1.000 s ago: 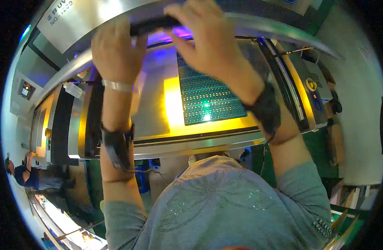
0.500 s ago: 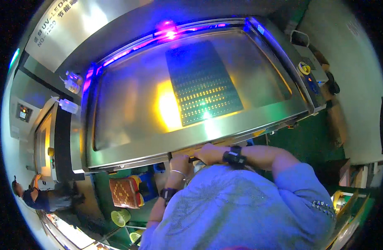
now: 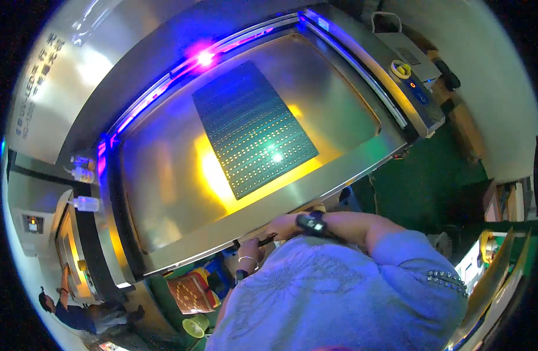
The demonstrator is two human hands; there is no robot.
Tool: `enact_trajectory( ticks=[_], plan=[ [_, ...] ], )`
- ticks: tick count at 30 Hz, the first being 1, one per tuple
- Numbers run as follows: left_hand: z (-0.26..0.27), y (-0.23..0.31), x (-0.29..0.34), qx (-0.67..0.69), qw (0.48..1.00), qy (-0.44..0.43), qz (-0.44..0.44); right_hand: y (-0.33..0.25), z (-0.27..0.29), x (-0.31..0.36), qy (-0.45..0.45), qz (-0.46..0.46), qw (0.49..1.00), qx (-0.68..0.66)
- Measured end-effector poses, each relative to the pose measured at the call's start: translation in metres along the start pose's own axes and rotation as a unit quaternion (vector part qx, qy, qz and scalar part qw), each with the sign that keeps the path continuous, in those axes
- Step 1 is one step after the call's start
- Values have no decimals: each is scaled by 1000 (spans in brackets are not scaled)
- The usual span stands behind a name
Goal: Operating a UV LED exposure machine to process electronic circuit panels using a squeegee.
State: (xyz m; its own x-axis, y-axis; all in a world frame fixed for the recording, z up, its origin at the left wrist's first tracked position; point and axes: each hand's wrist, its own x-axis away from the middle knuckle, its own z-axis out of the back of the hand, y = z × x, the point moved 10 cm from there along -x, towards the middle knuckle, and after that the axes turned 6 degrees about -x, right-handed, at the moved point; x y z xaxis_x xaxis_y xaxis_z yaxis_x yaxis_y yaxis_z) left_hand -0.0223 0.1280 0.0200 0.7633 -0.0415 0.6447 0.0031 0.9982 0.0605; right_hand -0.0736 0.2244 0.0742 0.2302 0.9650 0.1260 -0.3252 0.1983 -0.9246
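My left hand (image 3: 250,250), with a bracelet at the wrist, is closed just below the front edge of a large metal exposure machine (image 3: 181,248). Beside it on the right, my right hand (image 3: 283,226) is also curled closed, a black device strapped on its wrist. A short dark, thin piece (image 3: 268,240) shows between the two hands; I cannot make out what it is or which hand grips it. Fingertips of both hands are hidden. Beyond them, a dark perforated panel (image 3: 254,131) lies on the machine's shiny bed, with yellow light along its edges and through its holes.
Pink-violet light (image 3: 204,58) glows at the bed's far edge. A yellow tape roll (image 3: 400,69) sits near the control buttons on the right. Plastic bottles (image 3: 86,203) stand at the left. Below are a patterned stool (image 3: 193,292) and a green bin (image 3: 195,325). Another person (image 3: 85,316) works far left.
The view has turned, so the machine and panel appear tilted and shifted left. Both hands stay close together at the front edge, and the dark piece between them shows more plainly.
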Motion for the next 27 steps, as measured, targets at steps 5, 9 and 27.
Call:
enact_trajectory(
  ticks=[5,9,27],
  plan=[
    [46,2,10,77,997,14,-8,5,79,119,131,-34,978,-161],
    [92,-35,-21,139,974,156,85,128,93,243,281,-267,921,33],
    [72,-40,-98,24,996,21,83,309,55,339,407,-504,735,201]
  ],
)
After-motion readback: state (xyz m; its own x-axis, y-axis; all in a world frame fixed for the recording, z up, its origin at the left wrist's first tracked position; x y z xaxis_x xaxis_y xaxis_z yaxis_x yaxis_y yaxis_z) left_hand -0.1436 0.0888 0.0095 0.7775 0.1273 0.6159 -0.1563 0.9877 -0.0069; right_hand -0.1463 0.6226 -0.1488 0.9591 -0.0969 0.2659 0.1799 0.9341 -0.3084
